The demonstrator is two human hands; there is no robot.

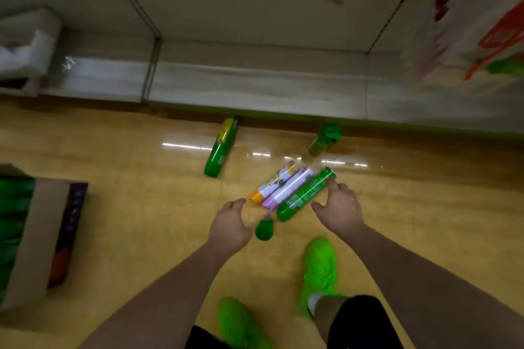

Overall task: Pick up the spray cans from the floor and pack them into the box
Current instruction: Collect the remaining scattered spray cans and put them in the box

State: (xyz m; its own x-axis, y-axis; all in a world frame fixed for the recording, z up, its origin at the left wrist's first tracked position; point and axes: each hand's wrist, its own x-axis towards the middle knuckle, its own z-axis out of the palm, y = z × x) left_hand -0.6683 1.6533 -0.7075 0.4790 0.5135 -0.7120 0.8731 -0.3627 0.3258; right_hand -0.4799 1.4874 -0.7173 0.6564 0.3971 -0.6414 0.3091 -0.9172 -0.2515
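Glossy yellow floor (pixel 113 235), pale shelf base (pixel 255 85) running across the top at 12. Box (pixel 37 235) at 9, open, w/ green cans (pixel 12 207) inside. Dark green can (pixel 219 150) lies alone, long axis running 7 to 1. My left grip (pixel 229 224) released, fingers loosely spread, touching nothing, a small green can (pixel 264 230) just beside it. Center: three cans side by side, all long axes 7 to 1 — orange-capped can (pixel 273 183), purple-capped can (pixel 286 191), green can (pixel 304 197). Upright green can (pixel 324 139) at 1 near the shelf. My right grip (pixel 338 207) released too, fingertips at the green can's far end. Green shoes (pixel 319 272) at 6.
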